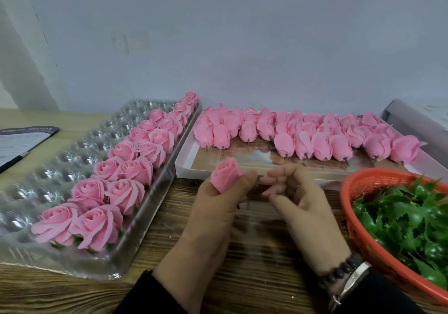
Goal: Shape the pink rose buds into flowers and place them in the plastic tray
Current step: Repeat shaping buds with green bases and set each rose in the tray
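1. The left hand (218,199) pinches a closed pink soap-like rose bud (225,174) between thumb and fingers, holding it upright above the dark-grained wooden table top (254,277). A dark sleeve covers the wrist.
2. The right hand (298,202) hovers just right of that bud with its fingers loosely curled and holding nothing; the fingertips (266,180) point toward the bud and nearly meet the left fingers. Its wrist wears a dark beaded bracelet (339,271) and a metal watch (351,287).
3. Left of the held bud lies a clear plastic tray (60,158) with rows of round cups. Two rows of opened pink rose flowers (126,168) fill the tray's side nearest the bud, running from the near edge to the far end. The remaining cups, farther left, hold no flowers.
4. Behind the held bud sits a flat white-rimmed cardboard box (186,165). Many unshaped pink rose buds (315,134) lie in it on their sides, short stems pointing toward the person.
5. Right of the held bud, beyond the right hand, stands a round orange plastic basket (356,216) heaped with green plastic leaf sepals (412,216).
6. Far left of the held bud, past the clear tray, a dark clipboard with paper (17,144) rests on the table.
7. A pale grey wall (242,46) rises behind everything.
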`<move>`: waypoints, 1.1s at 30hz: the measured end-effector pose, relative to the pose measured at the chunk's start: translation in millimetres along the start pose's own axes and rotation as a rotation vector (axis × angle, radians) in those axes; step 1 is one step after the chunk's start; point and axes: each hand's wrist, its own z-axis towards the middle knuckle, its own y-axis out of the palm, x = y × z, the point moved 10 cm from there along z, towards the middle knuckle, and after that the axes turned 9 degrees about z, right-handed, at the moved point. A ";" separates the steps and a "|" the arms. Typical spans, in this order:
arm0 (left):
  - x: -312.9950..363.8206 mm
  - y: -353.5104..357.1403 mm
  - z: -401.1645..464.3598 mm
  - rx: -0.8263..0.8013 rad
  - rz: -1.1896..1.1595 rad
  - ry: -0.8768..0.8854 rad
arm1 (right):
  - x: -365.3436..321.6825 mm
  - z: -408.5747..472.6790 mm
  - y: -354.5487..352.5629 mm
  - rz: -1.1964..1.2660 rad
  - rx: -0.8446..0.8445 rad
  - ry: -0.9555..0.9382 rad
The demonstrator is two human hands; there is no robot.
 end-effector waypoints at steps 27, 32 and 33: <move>-13.6 16.3 -4.5 -0.132 -0.195 -0.116 | 17.5 -10.4 33.8 0.096 -0.208 0.210; -16.0 11.1 -3.0 -0.077 -0.112 -0.150 | 15.0 -11.7 35.8 0.098 -0.267 0.212; -15.7 9.7 -2.8 -0.058 -0.100 -0.152 | 15.0 -12.6 38.2 0.134 -0.285 0.229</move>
